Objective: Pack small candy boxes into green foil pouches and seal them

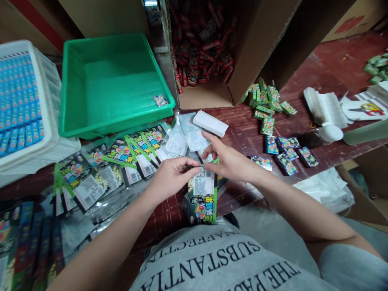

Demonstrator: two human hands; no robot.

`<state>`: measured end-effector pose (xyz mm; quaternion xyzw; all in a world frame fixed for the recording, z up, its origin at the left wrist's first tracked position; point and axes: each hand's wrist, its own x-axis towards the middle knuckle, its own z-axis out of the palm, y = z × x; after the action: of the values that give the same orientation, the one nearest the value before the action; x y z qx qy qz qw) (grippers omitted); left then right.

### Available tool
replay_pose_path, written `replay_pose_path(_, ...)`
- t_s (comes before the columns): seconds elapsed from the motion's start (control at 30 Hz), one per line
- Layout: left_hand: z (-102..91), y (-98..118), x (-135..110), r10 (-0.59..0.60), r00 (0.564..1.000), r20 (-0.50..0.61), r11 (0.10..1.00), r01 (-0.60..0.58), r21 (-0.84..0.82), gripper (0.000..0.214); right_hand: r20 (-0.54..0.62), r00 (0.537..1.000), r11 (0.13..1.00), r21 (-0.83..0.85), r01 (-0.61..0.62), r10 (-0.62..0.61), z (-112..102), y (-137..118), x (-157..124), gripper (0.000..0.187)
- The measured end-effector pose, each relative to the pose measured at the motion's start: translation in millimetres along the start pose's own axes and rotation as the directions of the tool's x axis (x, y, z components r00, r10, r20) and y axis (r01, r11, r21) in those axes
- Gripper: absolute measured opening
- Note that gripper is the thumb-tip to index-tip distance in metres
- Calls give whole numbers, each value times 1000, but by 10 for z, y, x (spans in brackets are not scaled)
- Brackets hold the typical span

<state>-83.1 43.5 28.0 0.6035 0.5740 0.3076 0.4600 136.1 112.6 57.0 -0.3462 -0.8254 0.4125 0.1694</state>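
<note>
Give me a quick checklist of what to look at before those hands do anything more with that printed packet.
1. Packet held by both hands: ok. The left hand and right hand pinch the top edge of the printed packet.
2. Packet mouth open: cannot tell; fingers cover it.
3. Small boxes within view: ok. Loose small printed boxes lie on the red table right of the hands.
4. Green tray has room: ok. The green tray holds only one small piece.
5. More flat packets at hand: ok. A fanned row of flat packets lies to the left.
</note>
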Motion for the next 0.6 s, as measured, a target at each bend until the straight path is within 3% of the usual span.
replay_pose_path(0.1,-16,-1,-16,-1,1000,15,1000,2,-28,23,-112,985,973,-203,110,-134,88,-14,-144,81)
replay_pose_path(0.2,-18,24,-23,1,998,59,996,4,-89,22,-117,979,951,-283,127,-166,209,13,-249,74)
replay_pose_path(0.37,-32,108,59,16,992,124,996,-5,-91,26,-134,987,992,-99,75,-88,355,111,-230,82)
replay_pose_path(0.47,-233,164,72,15,986,164,1000,-11,-26,36,-178,979,995,-21,94,-96,343,80,-278,80)
replay_pose_path(0.53,-481,181,21,3,992,126,1000,0,-25,44,-311,949,994,80,78,-50,361,86,-375,77)
replay_pose_path(0.6,-727,166,-87,-15,998,-55,996,10,-87,60,-510,855,955,289,62,99,455,173,-459,73)
